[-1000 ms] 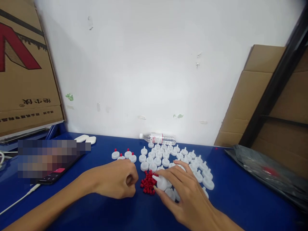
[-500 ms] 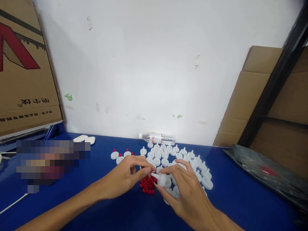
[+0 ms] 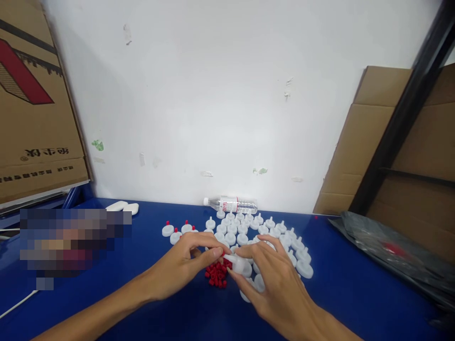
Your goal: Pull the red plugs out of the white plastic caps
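Between thumb and fingers, my right hand (image 3: pixel 275 277) grips a white nozzle cap (image 3: pixel 239 265), its narrow spout pointing left. My left hand (image 3: pixel 194 258) pinches a small red tip cap (image 3: pixel 223 255) at the end of that spout; fingers partly hide it, and I cannot tell how far it sits on. Just below lies a pile of loose red tip caps (image 3: pixel 216 275). Many white nozzle caps (image 3: pixel 242 227) stand spout-up behind and around my right hand. Left of them, several white caps with red tips (image 3: pixel 168 229) stand beyond my left hand.
A clear plastic bottle (image 3: pixel 231 204) lies along the wall behind the caps. Two white rounded objects (image 3: pixel 122 207) and a blurred patch (image 3: pixel 71 241) are at left. Dark plastic packaging (image 3: pixel 394 255) lies at right. A cardboard box (image 3: pixel 39 109) stands at far left.
Both hands stay together at the spout, the red tip cap still pinched against it. The whole view has shifted slightly; otherwise little differs.
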`<state>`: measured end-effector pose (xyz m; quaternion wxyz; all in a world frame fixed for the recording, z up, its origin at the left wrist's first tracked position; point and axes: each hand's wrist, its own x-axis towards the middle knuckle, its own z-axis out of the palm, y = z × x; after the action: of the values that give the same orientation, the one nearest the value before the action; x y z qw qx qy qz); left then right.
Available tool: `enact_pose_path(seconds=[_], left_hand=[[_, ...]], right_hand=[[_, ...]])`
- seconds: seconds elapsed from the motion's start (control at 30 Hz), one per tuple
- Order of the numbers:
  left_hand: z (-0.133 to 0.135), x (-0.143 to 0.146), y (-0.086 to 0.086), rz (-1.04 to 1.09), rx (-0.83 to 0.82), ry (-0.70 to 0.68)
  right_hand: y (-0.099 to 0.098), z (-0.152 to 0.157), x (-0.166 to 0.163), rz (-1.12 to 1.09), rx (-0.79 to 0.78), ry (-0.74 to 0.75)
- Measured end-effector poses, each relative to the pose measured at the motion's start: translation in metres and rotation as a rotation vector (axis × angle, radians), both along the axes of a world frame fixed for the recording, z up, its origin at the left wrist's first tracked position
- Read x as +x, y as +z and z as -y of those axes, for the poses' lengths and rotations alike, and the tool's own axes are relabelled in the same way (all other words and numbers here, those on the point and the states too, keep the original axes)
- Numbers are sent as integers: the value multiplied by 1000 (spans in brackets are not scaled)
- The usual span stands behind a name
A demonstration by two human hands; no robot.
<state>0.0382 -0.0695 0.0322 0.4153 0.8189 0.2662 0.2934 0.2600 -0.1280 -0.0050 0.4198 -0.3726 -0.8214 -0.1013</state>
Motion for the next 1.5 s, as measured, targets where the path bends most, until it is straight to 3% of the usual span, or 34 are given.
enact_pose_path(seconds=[0.43,0.9,1.23,1.5], left_hand=[[5,1,2,-106,150,43],[11,1,-5,-186,311,-83],[17,4,-9,-144,216,-131],[20,1,-11,-163,240,-143]], right_hand=[[2,3,0,-2,68,-9],[7,6,-1,19,107,74],[11,11,-2,15,215,103],[12,12,-1,63,267,108]])
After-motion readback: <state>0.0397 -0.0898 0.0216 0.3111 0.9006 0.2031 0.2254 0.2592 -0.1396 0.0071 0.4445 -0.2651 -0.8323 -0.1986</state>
